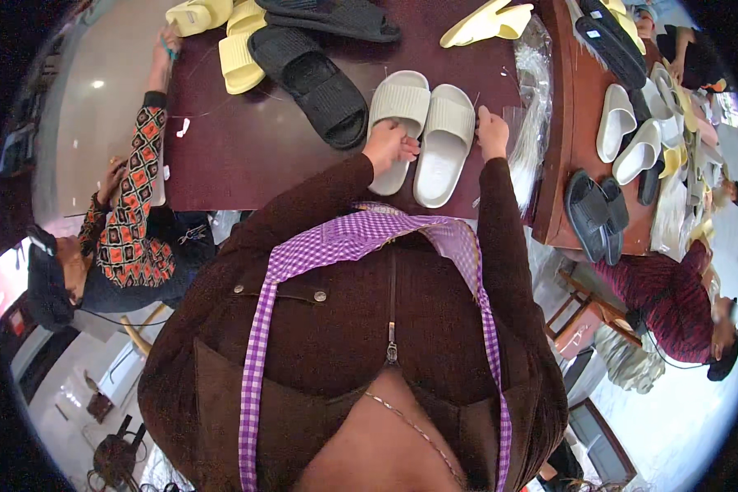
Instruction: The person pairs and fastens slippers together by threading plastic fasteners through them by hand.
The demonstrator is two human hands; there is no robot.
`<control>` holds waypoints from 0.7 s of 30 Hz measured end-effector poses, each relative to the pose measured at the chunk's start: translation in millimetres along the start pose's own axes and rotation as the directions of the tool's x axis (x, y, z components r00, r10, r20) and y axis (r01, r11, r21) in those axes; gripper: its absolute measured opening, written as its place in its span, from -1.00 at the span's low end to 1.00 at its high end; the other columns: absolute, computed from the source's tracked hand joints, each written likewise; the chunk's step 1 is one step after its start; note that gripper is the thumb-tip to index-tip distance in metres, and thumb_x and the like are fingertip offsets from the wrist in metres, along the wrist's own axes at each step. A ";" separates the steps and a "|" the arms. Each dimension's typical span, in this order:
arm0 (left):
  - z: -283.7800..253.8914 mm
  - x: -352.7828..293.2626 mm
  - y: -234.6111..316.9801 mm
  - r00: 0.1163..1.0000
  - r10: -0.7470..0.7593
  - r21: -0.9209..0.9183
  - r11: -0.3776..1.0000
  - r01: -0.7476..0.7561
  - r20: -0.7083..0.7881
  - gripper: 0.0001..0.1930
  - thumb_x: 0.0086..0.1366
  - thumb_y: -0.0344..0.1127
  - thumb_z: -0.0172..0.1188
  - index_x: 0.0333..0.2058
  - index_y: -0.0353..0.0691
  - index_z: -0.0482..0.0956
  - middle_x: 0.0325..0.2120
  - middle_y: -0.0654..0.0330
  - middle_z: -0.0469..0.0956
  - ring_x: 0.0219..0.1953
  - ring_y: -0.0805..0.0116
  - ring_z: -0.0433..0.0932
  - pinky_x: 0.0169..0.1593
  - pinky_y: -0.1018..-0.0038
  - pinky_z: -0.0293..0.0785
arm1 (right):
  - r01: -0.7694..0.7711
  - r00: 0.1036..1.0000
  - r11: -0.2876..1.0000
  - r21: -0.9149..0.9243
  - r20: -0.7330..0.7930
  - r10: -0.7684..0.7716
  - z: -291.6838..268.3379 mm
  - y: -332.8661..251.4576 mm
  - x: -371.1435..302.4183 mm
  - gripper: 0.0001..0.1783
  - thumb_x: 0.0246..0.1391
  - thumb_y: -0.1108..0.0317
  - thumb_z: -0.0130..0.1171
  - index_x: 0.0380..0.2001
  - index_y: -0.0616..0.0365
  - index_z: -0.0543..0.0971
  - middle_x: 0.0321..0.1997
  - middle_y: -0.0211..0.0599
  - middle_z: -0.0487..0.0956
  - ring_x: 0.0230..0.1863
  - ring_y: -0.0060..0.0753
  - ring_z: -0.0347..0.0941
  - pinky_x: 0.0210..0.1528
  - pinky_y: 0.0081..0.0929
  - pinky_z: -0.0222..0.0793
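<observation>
Two light grey slippers lie side by side on the dark red table in front of me, a left one (pixel 401 97) and a right one (pixel 448 139). Curled over the left slipper, at the back edge of its ribbed strap, is my left hand (pixel 391 148); its fingertips are partly hidden. My right hand (pixel 492 132) is closed in a pinch just right of the right slipper. A thin strand shows near its fingers, but what it holds is too fine to tell. Beside that hand lies a bundle of clear plastic strands (pixel 533 98).
Black slippers (pixel 320 94) and yellow slippers (pixel 242 53) lie at the far left, with another yellow pair (pixel 488 23) at the far right. A person (pixel 139 238) reaches in from the left. More slippers (pixel 616 123) cover a brown table on the right, where other people sit.
</observation>
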State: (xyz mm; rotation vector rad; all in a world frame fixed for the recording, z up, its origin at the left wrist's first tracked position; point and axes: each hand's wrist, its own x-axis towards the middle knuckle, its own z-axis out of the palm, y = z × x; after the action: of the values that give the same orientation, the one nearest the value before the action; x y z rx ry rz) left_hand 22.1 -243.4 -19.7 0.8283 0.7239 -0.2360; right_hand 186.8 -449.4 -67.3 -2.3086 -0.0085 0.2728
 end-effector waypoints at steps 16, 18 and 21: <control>10.1 12.0 -2.3 0.985 0.143 0.319 0.942 -0.106 -0.095 -0.75 0.26 -0.31 -0.17 -0.25 -0.42 0.34 -0.67 0.08 0.42 -0.78 0.29 0.43 -0.82 0.41 0.29 | 0.447 0.835 0.889 0.099 0.311 -0.455 21.9 -146.5 5.4 -0.74 -0.16 0.21 0.18 -0.47 0.18 0.60 -0.46 -0.11 0.57 -0.39 -0.18 0.51 -0.30 -0.38 0.38; 10.2 13.0 0.9 0.984 0.161 0.367 0.922 -0.120 -0.081 -0.75 0.27 -0.31 -0.16 -0.25 -0.41 0.34 -0.68 0.08 0.41 -0.79 0.29 0.42 -0.82 0.41 0.29 | 0.446 0.778 0.886 0.125 0.435 -0.453 41.4 -160.8 7.5 -0.74 -0.17 0.20 0.18 -0.48 0.18 0.60 -0.46 -0.11 0.57 -0.40 -0.19 0.51 -0.29 -0.38 0.37; 14.0 10.4 5.2 0.985 0.154 0.382 0.917 -0.116 -0.072 -0.76 0.28 -0.30 -0.16 -0.25 -0.40 0.34 -0.69 0.08 0.40 -0.79 0.28 0.42 -0.82 0.41 0.28 | 0.558 0.733 0.829 -0.037 0.490 -0.471 66.6 -166.8 7.0 -0.74 -0.20 0.21 0.18 -0.50 0.20 0.60 -0.49 -0.09 0.56 -0.42 -0.20 0.51 -0.31 -0.38 0.37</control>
State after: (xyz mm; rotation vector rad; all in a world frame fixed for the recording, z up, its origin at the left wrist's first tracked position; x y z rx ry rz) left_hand 39.1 -249.4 -17.2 1.2614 0.7220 -0.2125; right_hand 193.6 -286.5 8.2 -2.2514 -0.9497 0.5413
